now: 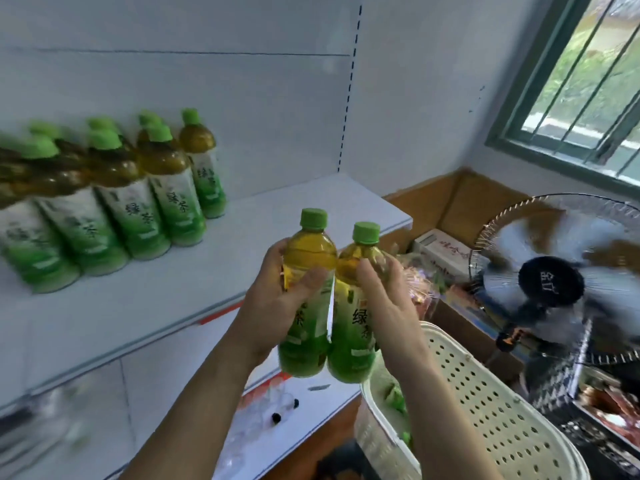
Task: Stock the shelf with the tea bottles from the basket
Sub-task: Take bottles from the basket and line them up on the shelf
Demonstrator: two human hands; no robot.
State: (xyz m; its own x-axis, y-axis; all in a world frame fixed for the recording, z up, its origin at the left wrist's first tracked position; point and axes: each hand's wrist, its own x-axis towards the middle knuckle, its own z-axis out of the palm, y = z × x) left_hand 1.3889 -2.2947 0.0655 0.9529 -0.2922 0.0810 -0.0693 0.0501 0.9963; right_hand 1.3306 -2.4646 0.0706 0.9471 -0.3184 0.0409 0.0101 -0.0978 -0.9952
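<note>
My left hand grips a green-capped tea bottle, and my right hand grips a second one pressed against it. Both bottles are upright, held in the air just off the front right edge of the white shelf. Several matching tea bottles stand in rows at the shelf's left. The cream perforated basket sits low at the right, below my right forearm, with green caps partly visible inside.
A running fan spins close on the right. Cardboard boxes with packets sit behind it, under a barred window. A lower shelf holds clear items with dark caps.
</note>
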